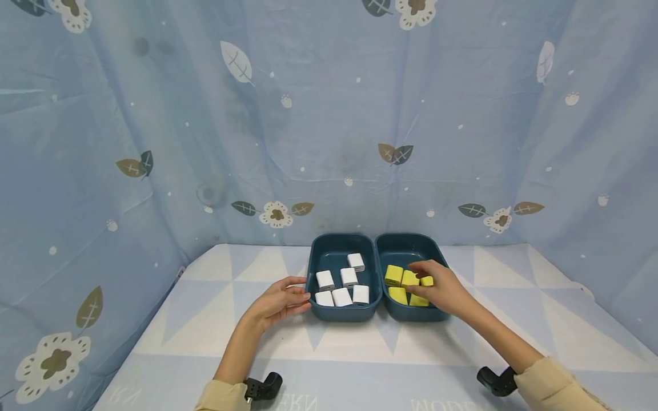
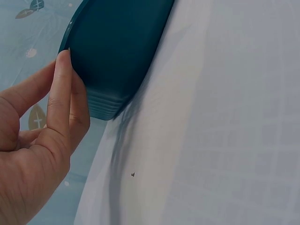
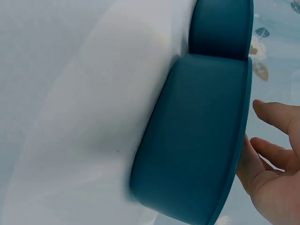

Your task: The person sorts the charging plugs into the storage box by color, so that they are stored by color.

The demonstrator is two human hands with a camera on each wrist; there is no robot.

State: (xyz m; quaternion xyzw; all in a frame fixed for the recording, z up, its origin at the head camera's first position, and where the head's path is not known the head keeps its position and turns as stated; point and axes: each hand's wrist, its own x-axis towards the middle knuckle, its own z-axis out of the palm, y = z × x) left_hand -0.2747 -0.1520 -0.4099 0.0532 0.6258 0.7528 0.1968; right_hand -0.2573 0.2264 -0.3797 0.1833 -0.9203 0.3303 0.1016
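Note:
Two dark teal bins stand side by side on the table. Several white blocks with rounded edges lie in the left bin, and several yellow blocks in the right bin. My left hand touches the left bin's outer side, its extended fingertips right at the rim. Over the yellow blocks, my right hand reaches in with thumb and fingers spread apart. From the right wrist, fingers show above the bin's rim, and the bin wall hides the blocks.
A white and pale blue patterned cloth covers the table. Behind it hangs a blue curtain with leaves and flowers, meeting the table's back edge close behind the bins. Black wrist straps show at both sleeves.

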